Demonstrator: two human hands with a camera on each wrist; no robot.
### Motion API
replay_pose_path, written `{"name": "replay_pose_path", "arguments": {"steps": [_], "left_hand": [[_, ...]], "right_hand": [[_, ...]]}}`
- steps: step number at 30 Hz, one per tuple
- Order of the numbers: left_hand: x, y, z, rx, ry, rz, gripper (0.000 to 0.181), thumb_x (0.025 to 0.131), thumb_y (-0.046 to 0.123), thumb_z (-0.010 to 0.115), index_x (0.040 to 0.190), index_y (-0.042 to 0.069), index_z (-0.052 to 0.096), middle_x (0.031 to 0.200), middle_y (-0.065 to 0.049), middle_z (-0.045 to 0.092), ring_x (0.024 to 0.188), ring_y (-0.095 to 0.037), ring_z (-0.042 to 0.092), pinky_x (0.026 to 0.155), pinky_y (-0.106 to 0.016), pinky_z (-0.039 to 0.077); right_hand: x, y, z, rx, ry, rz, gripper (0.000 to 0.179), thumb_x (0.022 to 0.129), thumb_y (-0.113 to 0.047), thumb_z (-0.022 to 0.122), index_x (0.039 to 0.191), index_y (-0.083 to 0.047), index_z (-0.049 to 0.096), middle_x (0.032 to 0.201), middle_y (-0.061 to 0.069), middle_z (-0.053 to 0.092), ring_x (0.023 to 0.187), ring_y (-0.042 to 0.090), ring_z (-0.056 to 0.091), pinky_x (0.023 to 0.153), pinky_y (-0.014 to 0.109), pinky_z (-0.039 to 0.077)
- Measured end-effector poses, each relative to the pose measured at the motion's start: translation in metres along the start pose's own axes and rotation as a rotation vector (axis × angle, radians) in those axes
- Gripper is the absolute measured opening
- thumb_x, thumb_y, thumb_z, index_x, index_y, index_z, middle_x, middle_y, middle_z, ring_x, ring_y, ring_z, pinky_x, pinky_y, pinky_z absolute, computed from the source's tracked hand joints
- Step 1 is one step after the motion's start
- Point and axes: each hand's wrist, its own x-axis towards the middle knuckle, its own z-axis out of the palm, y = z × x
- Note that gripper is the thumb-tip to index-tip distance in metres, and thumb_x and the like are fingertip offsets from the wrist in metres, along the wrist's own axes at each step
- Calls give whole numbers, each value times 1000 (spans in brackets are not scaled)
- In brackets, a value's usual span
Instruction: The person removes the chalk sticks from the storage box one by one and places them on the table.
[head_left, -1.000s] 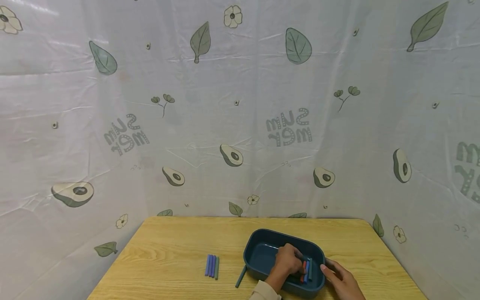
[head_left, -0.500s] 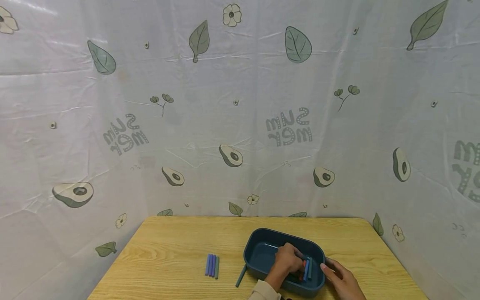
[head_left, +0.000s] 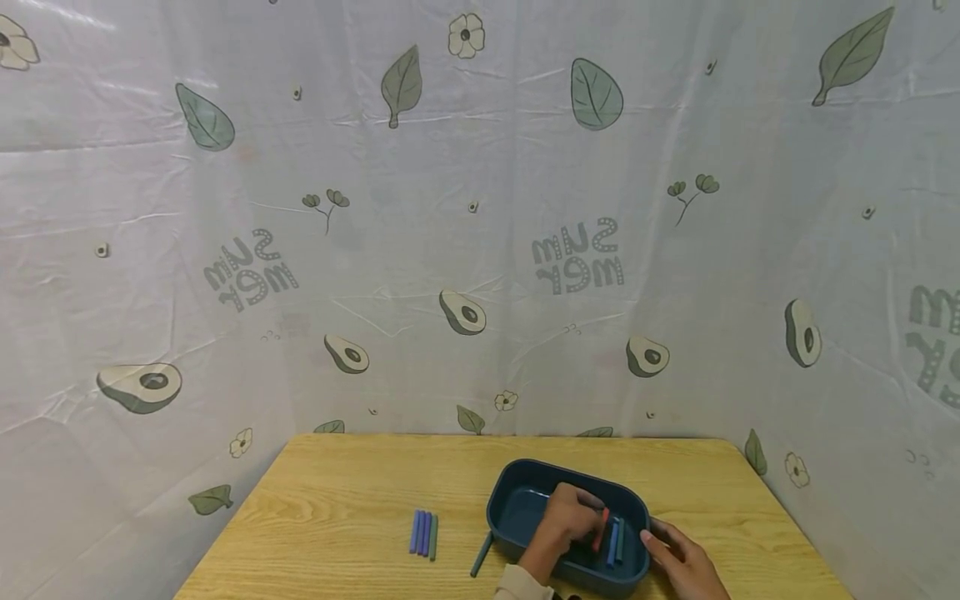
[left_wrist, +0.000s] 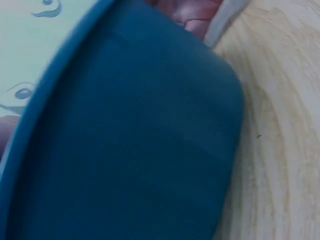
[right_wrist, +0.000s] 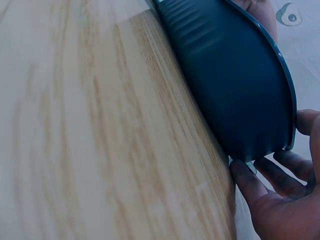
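A dark blue rectangular bin [head_left: 525, 508] stands on the table, with several coloured sticks inside its right half. My left hand [head_left: 572, 512] reaches down into it, and its curled fingers pinch a red stick [head_left: 601, 531], now tilted. Just right of that, a blue stick [head_left: 612, 543] and a dark teal stick [head_left: 620, 542] lie side by side on the bin floor. My right hand [head_left: 684, 562] grips the bin's right end; in the right wrist view the thumb is at the rim and the fingertips [right_wrist: 245, 177] are against the outer wall. My left hand's palm hides part of the bin floor.
Left of the bin, blue, purple and green sticks [head_left: 423, 533] lie in a tight row on the wooden table [head_left: 337, 500]. A dark green stick [head_left: 482, 554] lies close by the bin's left side. A printed curtain [head_left: 420, 350] hangs behind the table.
My left hand has shifted slightly left and up inside the bin, and the red stick has moved with it, away from the blue stick. The right hand and the bin have stayed put.
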Motion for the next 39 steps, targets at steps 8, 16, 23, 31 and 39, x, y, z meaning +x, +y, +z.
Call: {"name": "replay_pose_path", "arguments": {"steps": [8,16,23,31,39], "left_hand": [[0,4,-25,-160,-62,-5,24,85,-6,80,103,9,84,88,-8,81,72,-14,75,66,-34,65],[-13,5,-43,-261,-112,-11,31,89,-6,76,115,10,82,102,-6,80,86,-16,78,76,-36,67],[-26,1,-54,-336,-145,19,35,89,-7,73,119,8,82,107,-9,78,88,-17,78,76,-35,66],[-33,1,-72,-350,-137,49,37,89,-7,73,124,3,79,108,-12,75,88,-18,76,75,-35,66],[-30,-4,-103,-333,-97,88,40,90,-5,72,129,1,76,109,-10,75,89,-17,75,75,-34,66]], "right_hand": [[0,1,2,12,1,9,81,106,-49,64,155,13,45,157,38,48,140,50,58,100,45,62],[0,1,1,37,-1,7,82,105,-50,65,155,12,46,157,37,48,140,49,58,100,44,63],[1,7,2,56,14,21,79,104,-49,67,152,11,50,155,36,52,135,46,63,96,43,64],[-1,9,3,66,13,45,84,102,-53,68,152,12,50,154,37,52,135,48,62,97,47,64],[0,5,3,83,17,37,82,104,-51,67,153,12,49,157,36,50,138,47,61,98,46,63]]}}
